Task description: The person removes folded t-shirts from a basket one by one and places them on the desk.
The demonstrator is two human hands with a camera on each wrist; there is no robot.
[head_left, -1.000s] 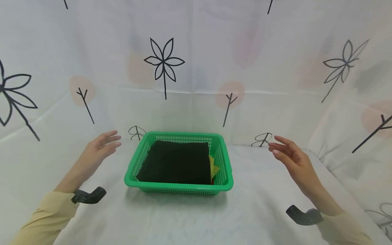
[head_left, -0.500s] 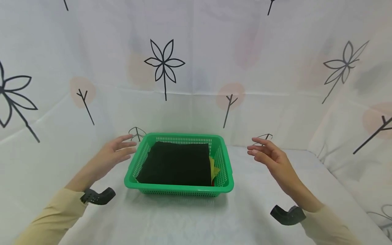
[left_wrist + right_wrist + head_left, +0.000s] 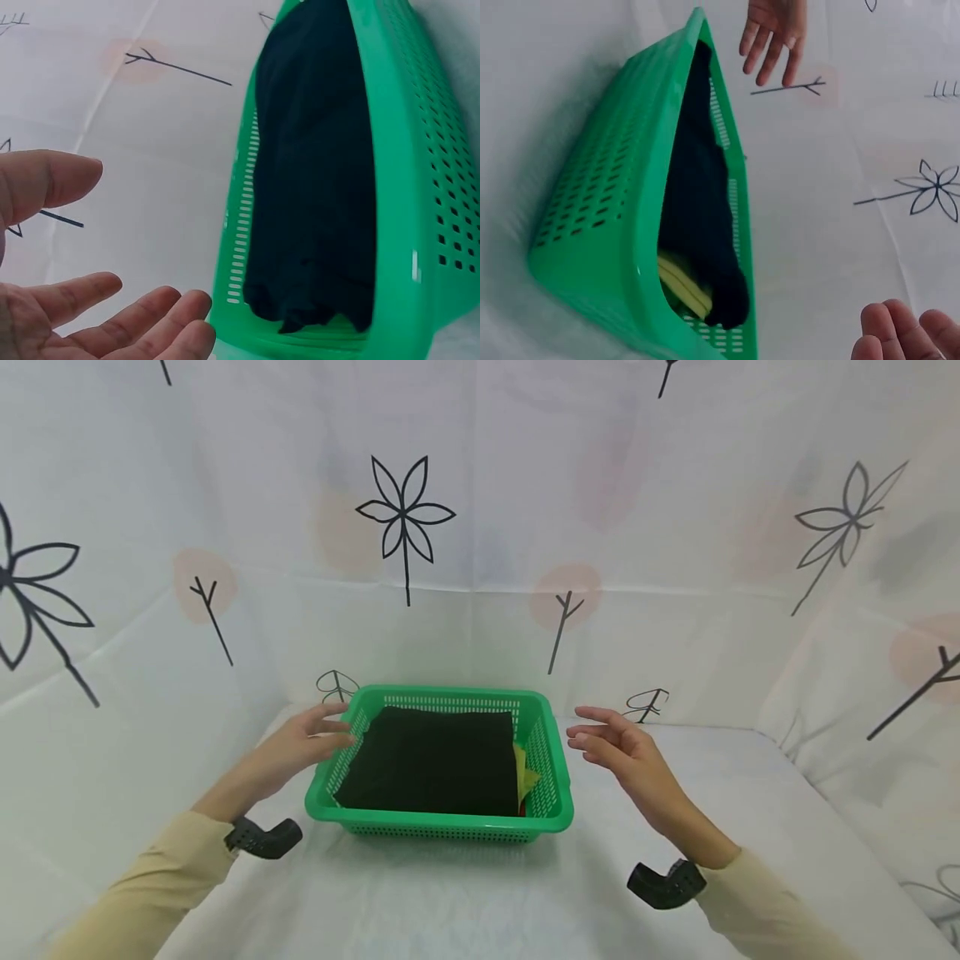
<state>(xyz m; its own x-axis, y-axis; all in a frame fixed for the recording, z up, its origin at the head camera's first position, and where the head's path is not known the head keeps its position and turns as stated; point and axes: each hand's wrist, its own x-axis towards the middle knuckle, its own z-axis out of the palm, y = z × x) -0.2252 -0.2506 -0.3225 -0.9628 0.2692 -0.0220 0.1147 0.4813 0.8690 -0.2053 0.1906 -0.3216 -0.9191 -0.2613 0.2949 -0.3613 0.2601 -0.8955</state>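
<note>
White backdrop (image 3: 480, 547), printed with flowers (image 3: 403, 513) and twigs (image 3: 562, 622), meeting a white-covered desk (image 3: 465, 906) at its far edge. On the desk, close to that edge and nearer the far left corner than the far right, 1 green basket (image 3: 442, 821), upright. Inside, 1 black cloth (image 3: 435, 764), covering most of the opening; between it and the basket's right end, a yellow piece (image 3: 529, 778) and a red sliver (image 3: 522, 808), too little exposed to identify.

Changed within the last 1 s: 2 hands drawn inward from either side. Left hand (image 3: 300, 747) now at the basket's far left corner, overlapping the rim in the head view; contact impossible to tell. Right hand (image 3: 626, 760) now just beside the right end, short of the rim. Basket and contents unchanged in place. Judged from this: approach well advanced, handling not yet begun. Grip: none on either side, with left fingers loosely extended, right fingers gently bent, nothing held.

Orientation: basket lengthwise from left to right, long axis parallel to the desk's far edge, short ends toward the 2 hands. Black cloth likewise longer from left to right, with a straight right edge and an uneven left edge; no front distinguishable, hence no pointing direction beyond that axis.
</note>
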